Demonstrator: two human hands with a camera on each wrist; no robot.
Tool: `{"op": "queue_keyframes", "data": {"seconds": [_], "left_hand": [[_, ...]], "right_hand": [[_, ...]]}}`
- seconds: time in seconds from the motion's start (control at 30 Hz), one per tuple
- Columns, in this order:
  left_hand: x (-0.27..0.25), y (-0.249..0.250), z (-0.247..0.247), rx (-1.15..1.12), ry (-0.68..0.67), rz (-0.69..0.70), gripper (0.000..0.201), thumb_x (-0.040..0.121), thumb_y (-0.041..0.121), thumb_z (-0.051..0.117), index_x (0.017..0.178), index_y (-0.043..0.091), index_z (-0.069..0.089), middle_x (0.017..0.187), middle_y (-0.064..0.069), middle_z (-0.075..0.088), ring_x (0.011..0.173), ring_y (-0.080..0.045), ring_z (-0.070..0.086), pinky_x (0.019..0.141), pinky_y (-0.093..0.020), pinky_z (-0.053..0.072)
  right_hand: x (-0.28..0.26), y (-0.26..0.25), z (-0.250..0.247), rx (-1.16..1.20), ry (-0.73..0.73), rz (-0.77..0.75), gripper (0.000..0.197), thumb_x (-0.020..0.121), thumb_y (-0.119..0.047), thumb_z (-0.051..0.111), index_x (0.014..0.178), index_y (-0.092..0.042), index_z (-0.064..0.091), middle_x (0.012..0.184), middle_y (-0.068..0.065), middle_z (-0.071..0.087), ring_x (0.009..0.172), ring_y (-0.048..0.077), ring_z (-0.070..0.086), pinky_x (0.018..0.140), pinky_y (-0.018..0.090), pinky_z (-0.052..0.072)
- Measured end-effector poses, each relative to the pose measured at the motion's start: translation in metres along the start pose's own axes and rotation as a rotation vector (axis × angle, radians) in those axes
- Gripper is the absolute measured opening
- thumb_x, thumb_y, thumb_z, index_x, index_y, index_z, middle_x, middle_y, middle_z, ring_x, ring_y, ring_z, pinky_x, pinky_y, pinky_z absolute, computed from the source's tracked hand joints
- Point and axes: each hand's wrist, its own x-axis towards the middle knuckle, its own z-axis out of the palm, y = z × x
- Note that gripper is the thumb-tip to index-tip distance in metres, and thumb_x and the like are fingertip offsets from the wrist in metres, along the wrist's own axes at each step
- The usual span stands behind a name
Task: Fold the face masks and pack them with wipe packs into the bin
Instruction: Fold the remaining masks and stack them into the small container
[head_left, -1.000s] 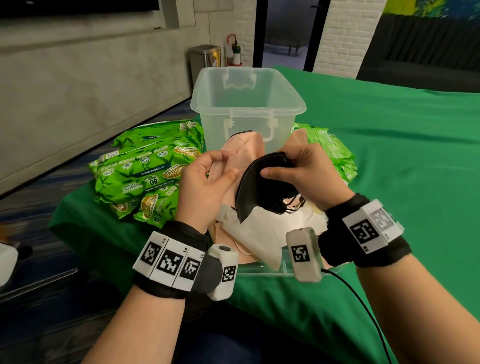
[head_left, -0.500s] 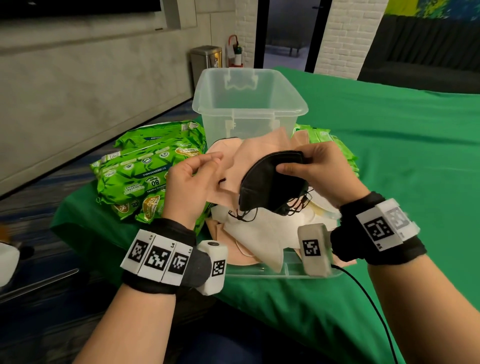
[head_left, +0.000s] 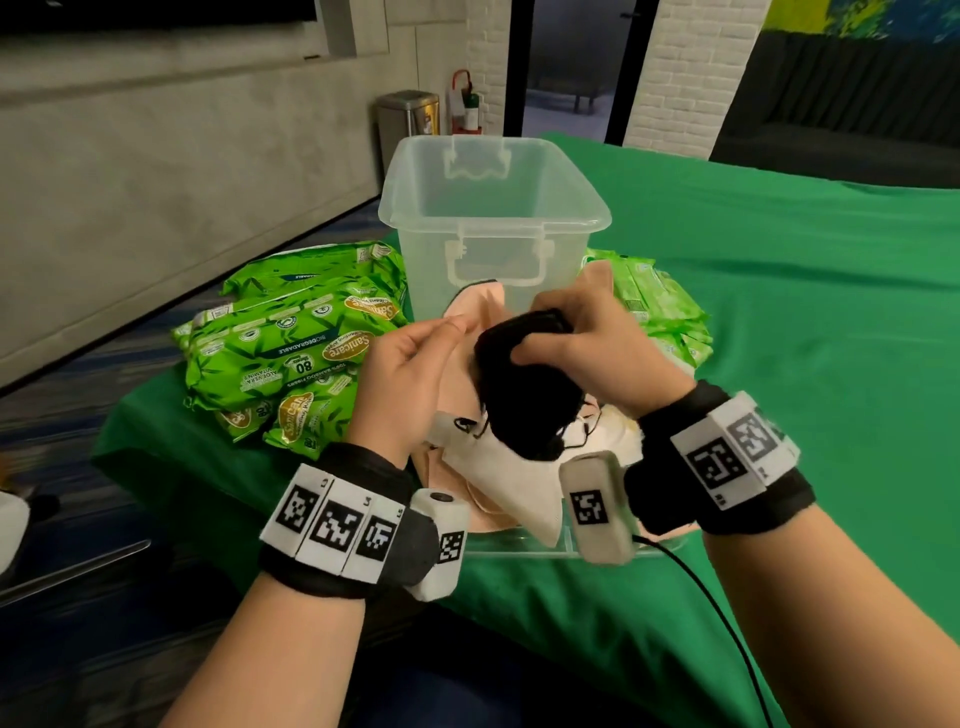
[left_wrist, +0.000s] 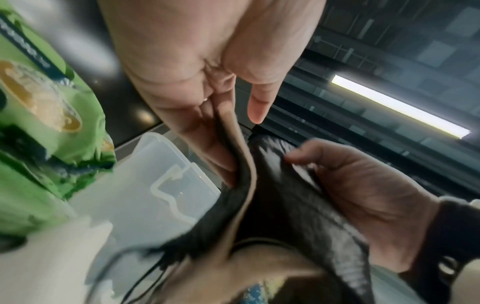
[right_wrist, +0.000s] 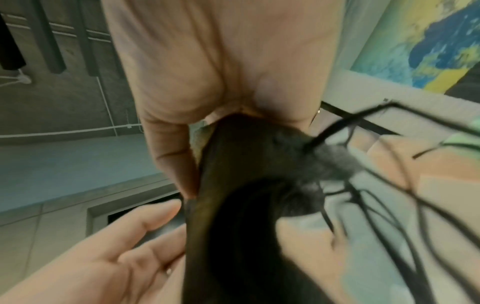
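Note:
My right hand grips a black face mask just in front of the clear plastic bin, thumb on the near side and fingers over the top edge. Its ear loops dangle loose. My left hand is beside it with straight fingers lying along a peach mask, thumb apart from it. Below the hands, a white mask and more peach masks lie piled in a clear tray. Green wipe packs are stacked left of the bin, and more lie to its right.
Everything stands on a table with a green cloth, which stretches wide to the right. The table's left corner drops off near the wipe packs. A metal waste can stands by the far wall. The bin looks empty.
My right hand has turned the black mask and carried it up towards the bin. My left hand's pinch on the peach mask has loosened into straight fingers.

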Motion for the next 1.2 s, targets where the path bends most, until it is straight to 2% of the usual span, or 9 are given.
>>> {"op": "queue_keyframes", "data": {"seconds": [0.2, 0.37, 0.47, 0.6, 0.73, 0.83, 0.97, 1.1, 1.2], "left_hand": [[0.000, 0.001, -0.005, -0.131, 0.013, -0.072, 0.080, 0.065, 0.057, 0.068, 0.083, -0.020, 0.055, 0.082, -0.018, 0.054, 0.077, -0.025, 0.048, 0.072, -0.037, 0.038], [0.003, -0.005, -0.005, 0.040, 0.086, -0.086, 0.019, 0.084, 0.010, 0.065, 0.070, 0.021, 0.070, 0.076, 0.000, 0.068, 0.079, -0.017, 0.060, 0.083, -0.035, 0.048], [0.006, -0.008, -0.008, 0.073, 0.163, -0.078, 0.011, 0.085, 0.006, 0.063, 0.088, 0.014, 0.070, 0.086, -0.002, 0.066, 0.086, -0.016, 0.060, 0.091, -0.038, 0.047], [0.009, -0.011, -0.014, 0.105, 0.208, -0.032, 0.018, 0.086, 0.004, 0.061, 0.103, 0.008, 0.066, 0.090, -0.007, 0.069, 0.082, -0.018, 0.063, 0.085, -0.037, 0.051], [0.010, -0.014, -0.019, 0.102, 0.205, 0.005, 0.031, 0.085, 0.001, 0.060, 0.093, 0.030, 0.056, 0.080, -0.003, 0.070, 0.072, -0.016, 0.065, 0.074, -0.042, 0.054], [0.008, -0.015, -0.018, 0.098, 0.152, 0.046, 0.030, 0.086, 0.000, 0.059, 0.088, 0.030, 0.053, 0.061, 0.007, 0.068, 0.062, -0.011, 0.060, 0.064, -0.032, 0.050], [0.005, -0.008, -0.010, 0.087, 0.065, 0.030, 0.031, 0.085, -0.005, 0.053, 0.073, 0.022, 0.064, 0.060, 0.018, 0.066, 0.065, 0.002, 0.057, 0.068, -0.014, 0.045], [0.007, -0.002, -0.008, -0.211, 0.089, -0.099, 0.026, 0.084, 0.021, 0.052, 0.079, 0.001, 0.068, 0.075, -0.009, 0.068, 0.074, -0.019, 0.060, 0.072, -0.031, 0.047], [0.004, 0.001, -0.009, -0.246, 0.049, -0.063, 0.018, 0.084, 0.023, 0.060, 0.079, 0.008, 0.069, 0.069, 0.001, 0.072, 0.066, -0.010, 0.066, 0.065, -0.024, 0.052]], "right_hand": [[-0.006, 0.003, 0.007, 0.134, -0.213, -0.018, 0.035, 0.063, -0.018, 0.063, 0.093, 0.000, 0.065, 0.080, 0.010, 0.065, 0.068, 0.014, 0.059, 0.065, 0.028, 0.049], [-0.009, 0.007, 0.004, 0.141, -0.329, -0.019, 0.043, 0.066, -0.015, 0.064, 0.108, -0.007, 0.064, 0.069, -0.019, 0.065, 0.062, 0.000, 0.060, 0.060, 0.015, 0.046], [-0.010, 0.008, -0.002, 0.166, -0.311, -0.024, 0.039, 0.067, -0.014, 0.064, 0.106, -0.008, 0.064, 0.073, -0.017, 0.067, 0.067, 0.001, 0.061, 0.063, 0.014, 0.046], [-0.005, 0.005, -0.013, 0.204, 0.013, -0.045, 0.007, 0.072, -0.006, 0.068, 0.073, -0.010, 0.062, 0.062, -0.002, 0.061, 0.059, 0.009, 0.057, 0.058, 0.021, 0.047], [0.003, 0.004, -0.024, 0.332, 0.535, -0.120, 0.011, 0.071, -0.015, 0.064, 0.067, -0.020, 0.055, 0.065, 0.001, 0.054, 0.064, 0.015, 0.052, 0.060, 0.030, 0.044], [0.003, -0.001, -0.019, 0.342, 0.663, -0.220, 0.022, 0.075, -0.010, 0.065, 0.066, -0.020, 0.048, 0.065, -0.001, 0.050, 0.063, 0.009, 0.050, 0.058, 0.026, 0.044], [0.001, 0.002, 0.007, 0.063, 0.399, -0.314, 0.026, 0.070, -0.015, 0.068, 0.066, -0.033, 0.050, 0.061, -0.018, 0.055, 0.061, 0.001, 0.049, 0.062, 0.021, 0.040], [-0.003, 0.012, 0.019, -0.168, -0.003, -0.320, 0.018, 0.068, -0.008, 0.075, 0.071, -0.023, 0.064, 0.075, -0.011, 0.057, 0.069, 0.004, 0.053, 0.064, 0.015, 0.037], [-0.006, 0.016, 0.018, -0.264, -0.117, -0.313, 0.016, 0.067, -0.004, 0.077, 0.074, -0.016, 0.071, 0.080, -0.004, 0.057, 0.072, 0.012, 0.055, 0.066, 0.025, 0.043]]}}
